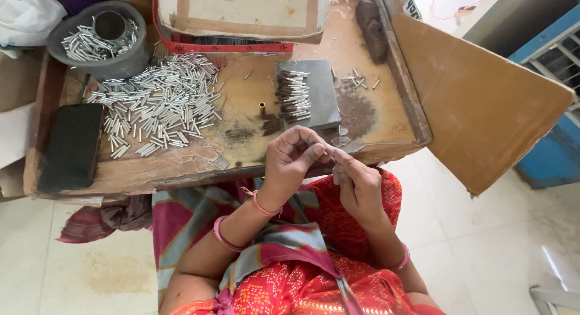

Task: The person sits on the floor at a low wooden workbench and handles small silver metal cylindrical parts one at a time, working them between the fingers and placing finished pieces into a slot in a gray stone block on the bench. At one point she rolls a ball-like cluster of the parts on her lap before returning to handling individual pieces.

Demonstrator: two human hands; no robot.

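Metal tubes (pixel 158 106) lie heaped up-left on the tabletop (pixel 254 118), nearer the left hand (pixel 292 161); right hand (pixel 356 182) meets it fingertip-to-fingertip, pinching something too small to tell.

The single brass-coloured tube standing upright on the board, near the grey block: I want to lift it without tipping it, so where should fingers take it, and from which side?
Pinch the brass tube near its upper end, coming straight down from above. It stands upright and alone, so its top is free. The grey block with dark pieces sits close on one side, so a sideways reach would probably knock it over.
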